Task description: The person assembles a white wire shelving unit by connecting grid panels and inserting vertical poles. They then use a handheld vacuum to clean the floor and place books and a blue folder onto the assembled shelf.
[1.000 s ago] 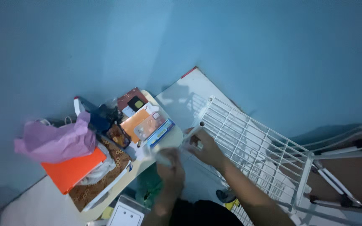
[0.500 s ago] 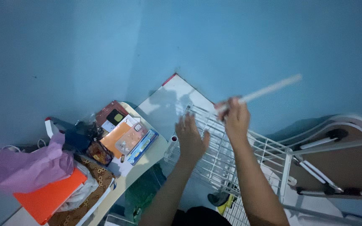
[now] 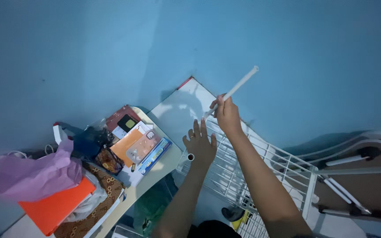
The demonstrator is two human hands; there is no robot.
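Note:
My right hand (image 3: 227,115) grips a long white tube (image 3: 237,88) near its lower end, and the tube slants up to the right in front of the blue wall. My left hand (image 3: 200,146) is spread open with fingers apart, resting against the corner of a white wire rack (image 3: 261,165). A short tube end (image 3: 191,157) with a dark round opening shows at that corner, by the left palm.
A white board (image 3: 179,110) with a red edge leans on the wall behind the rack. To the left stands a small cluttered table (image 3: 155,169) with an orange booklet (image 3: 126,145), a pink bag (image 3: 31,176) and an orange folder (image 3: 54,205). White frame tubes (image 3: 358,169) lie at right.
Both hands rose from the table edge to the rack. The right hand lifted the white tube up toward the wall, and the left hand opened against the rack corner.

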